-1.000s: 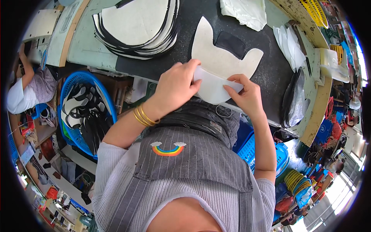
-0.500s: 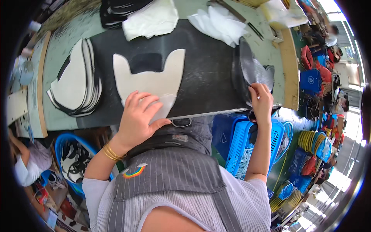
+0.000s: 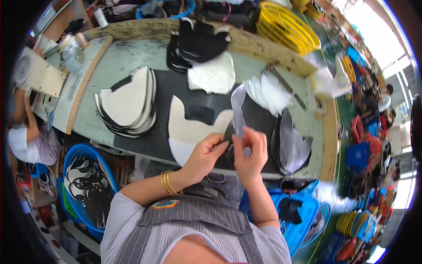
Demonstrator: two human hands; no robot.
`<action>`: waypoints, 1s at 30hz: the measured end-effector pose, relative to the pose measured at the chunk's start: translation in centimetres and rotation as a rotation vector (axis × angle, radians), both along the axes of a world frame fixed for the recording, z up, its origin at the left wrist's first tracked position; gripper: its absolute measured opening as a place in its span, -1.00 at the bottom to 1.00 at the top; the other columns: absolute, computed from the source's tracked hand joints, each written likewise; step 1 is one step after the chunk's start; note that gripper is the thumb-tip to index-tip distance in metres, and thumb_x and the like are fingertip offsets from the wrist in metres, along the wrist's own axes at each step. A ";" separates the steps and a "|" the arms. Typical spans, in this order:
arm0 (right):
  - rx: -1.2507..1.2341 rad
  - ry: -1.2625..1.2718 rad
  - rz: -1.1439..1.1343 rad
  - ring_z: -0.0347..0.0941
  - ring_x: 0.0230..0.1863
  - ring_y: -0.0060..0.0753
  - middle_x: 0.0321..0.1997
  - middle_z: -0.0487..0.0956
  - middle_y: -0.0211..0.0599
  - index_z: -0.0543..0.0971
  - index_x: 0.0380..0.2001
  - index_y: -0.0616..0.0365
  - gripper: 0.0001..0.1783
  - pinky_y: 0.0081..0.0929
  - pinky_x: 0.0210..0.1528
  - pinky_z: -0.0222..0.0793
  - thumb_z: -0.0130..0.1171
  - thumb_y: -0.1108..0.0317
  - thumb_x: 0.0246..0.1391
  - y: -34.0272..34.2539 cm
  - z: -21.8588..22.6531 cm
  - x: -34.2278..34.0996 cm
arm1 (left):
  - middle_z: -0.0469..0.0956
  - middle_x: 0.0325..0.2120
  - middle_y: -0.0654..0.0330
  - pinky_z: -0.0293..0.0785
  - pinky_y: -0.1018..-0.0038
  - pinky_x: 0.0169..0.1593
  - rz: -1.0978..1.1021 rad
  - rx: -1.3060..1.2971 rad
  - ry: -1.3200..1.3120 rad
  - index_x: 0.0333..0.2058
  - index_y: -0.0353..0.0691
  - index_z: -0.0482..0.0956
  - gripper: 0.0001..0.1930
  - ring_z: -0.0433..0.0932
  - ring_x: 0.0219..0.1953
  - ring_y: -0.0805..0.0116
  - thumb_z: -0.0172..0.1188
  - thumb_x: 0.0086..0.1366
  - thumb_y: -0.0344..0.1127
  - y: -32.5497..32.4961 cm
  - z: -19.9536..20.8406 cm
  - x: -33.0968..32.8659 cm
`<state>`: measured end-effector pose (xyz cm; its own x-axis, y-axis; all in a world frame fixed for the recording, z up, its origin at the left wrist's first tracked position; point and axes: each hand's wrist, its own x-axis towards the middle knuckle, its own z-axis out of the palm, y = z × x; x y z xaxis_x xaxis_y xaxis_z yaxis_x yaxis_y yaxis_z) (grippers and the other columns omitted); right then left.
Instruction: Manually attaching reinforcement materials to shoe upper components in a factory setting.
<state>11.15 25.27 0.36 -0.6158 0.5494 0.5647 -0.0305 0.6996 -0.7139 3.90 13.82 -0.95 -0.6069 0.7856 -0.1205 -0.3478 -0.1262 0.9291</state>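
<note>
Grey piece (image 3: 238, 105) pinched by 2 nearly closed hands (image 3: 202, 157) (image 3: 251, 156), probably steadying its floppy length beside cream panel (image 3: 193, 126).

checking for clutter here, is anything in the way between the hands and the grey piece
Nothing visible: the left hand and right hand both have their fingers directly on the grey piece. The cream piece lies left of it on the black mat, not in between.

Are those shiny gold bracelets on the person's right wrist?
No, the gold bracelets circle the wrist of the left hand, and the wrist of the right hand is bare.
</note>
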 end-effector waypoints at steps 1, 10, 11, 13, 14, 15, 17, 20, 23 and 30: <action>0.172 0.077 0.066 0.42 -0.46 -0.45 -0.37 0.49 -0.25 0.54 -0.25 0.23 -0.73 -0.56 -0.45 0.36 0.23 0.63 -0.09 -0.6 0.0 -0.4 | 0.50 -0.34 0.28 0.41 0.62 -0.16 0.060 0.037 -0.082 -0.17 -0.36 0.46 -0.83 0.47 -0.28 0.55 0.08 0.30 -0.42 -0.6 0.6 -0.3; 0.666 0.072 0.345 0.42 -0.42 -0.32 -0.34 0.46 -0.24 0.54 -0.23 0.39 -0.51 -0.50 -0.44 0.40 0.22 0.58 -0.42 -2.7 3.4 -2.2 | 0.56 -0.32 0.16 0.53 0.57 -0.19 0.208 0.175 -0.028 -0.13 -0.44 0.47 -0.78 0.57 -0.32 0.46 -0.02 0.36 -0.41 -4.8 2.3 -1.3; 0.699 0.057 0.362 0.42 -0.42 -0.33 -0.34 0.47 -0.24 0.54 -0.24 0.39 -0.54 -0.50 -0.45 0.39 0.23 0.56 -0.41 -2.6 3.8 -2.7 | 0.57 -0.36 0.16 0.53 0.59 -0.21 0.259 0.207 -0.018 -0.15 -0.45 0.49 -0.79 0.57 -0.30 0.49 0.00 0.35 -0.42 -4.8 3.0 -1.2; 0.717 0.027 0.381 0.42 -0.42 -0.33 -0.33 0.48 -0.25 0.54 -0.26 0.39 -0.56 -0.50 -0.46 0.38 0.23 0.55 -0.39 -3.2 4.0 -2.7 | 0.58 -0.38 0.16 0.52 0.59 -0.22 0.295 0.076 0.178 -0.17 -0.45 0.50 -0.80 0.57 -0.30 0.51 0.02 0.34 -0.43 -5.3 2.7 -1.3; 0.754 -0.001 0.374 0.42 -0.42 -0.32 -0.34 0.47 -0.25 0.54 -0.29 0.37 -0.60 -0.49 -0.47 0.36 0.24 0.54 -0.37 -3.4 4.1 -2.9 | 0.58 -0.40 0.17 0.52 0.60 -0.24 0.316 -0.058 0.377 -0.19 -0.45 0.51 -0.81 0.57 -0.31 0.52 0.03 0.33 -0.45 -5.5 2.7 -1.5; 0.788 -0.033 0.372 0.42 -0.41 -0.31 -0.35 0.47 -0.25 0.54 -0.32 0.35 -0.65 -0.48 -0.47 0.35 0.25 0.53 -0.34 -3.9 4.2 -2.9 | 0.59 -0.48 0.15 0.50 0.62 -0.36 0.367 -0.056 0.401 -0.21 -0.46 0.51 -0.83 0.57 -0.41 0.56 0.07 0.28 -0.47 -5.8 2.9 -1.2; 0.807 0.006 0.328 0.40 -0.44 -0.29 -0.43 0.44 -0.24 0.54 -0.39 0.27 -0.74 -0.46 -0.49 0.32 0.25 0.54 -0.30 -4.4 5.2 -2.4 | 0.59 -0.47 0.16 0.51 0.62 -0.34 0.300 -0.032 0.316 -0.22 -0.47 0.51 -0.83 0.58 -0.41 0.55 0.07 0.28 -0.47 -6.2 2.6 -0.7; 0.372 -0.021 0.148 0.44 -0.51 -0.39 -0.42 0.52 -0.24 0.54 -0.46 0.23 -0.81 -0.56 -0.51 0.35 0.25 0.64 -0.25 -3.7 4.5 -1.9 | 0.58 -0.40 0.17 0.51 0.62 -0.30 0.210 0.072 0.094 -0.19 -0.47 0.49 -0.79 0.59 -0.36 0.51 0.08 0.30 -0.41 -5.7 2.0 -1.1; 0.089 -0.025 0.297 0.43 -0.52 -0.53 -0.45 0.52 -0.27 0.55 -0.50 0.25 -0.87 -0.65 -0.48 0.34 0.22 0.66 -0.20 -4.1 5.1 -1.9 | 0.49 -0.27 0.19 0.56 0.55 -0.19 0.103 0.331 -0.160 -0.11 -0.40 0.40 -0.72 0.54 -0.22 0.50 0.13 0.29 -0.33 -5.8 3.6 -1.2; -0.687 -0.070 0.404 0.30 -0.46 -0.74 -0.47 0.44 -0.51 0.47 -0.32 0.28 -0.92 -0.77 -0.40 0.21 0.08 0.58 0.07 -4.2 4.4 -1.4 | 0.39 -0.49 0.21 0.33 0.53 -0.53 0.443 0.079 0.447 -0.44 -0.34 0.36 -0.81 0.41 -0.50 0.54 0.23 0.16 -0.46 -5.1 1.2 -1.2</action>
<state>9.79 21.08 4.73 -0.8628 0.4876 0.1339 -0.1271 0.0471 -0.9908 2.70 8.72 0.21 -0.8549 0.4441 0.2680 0.1730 -0.2429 0.9545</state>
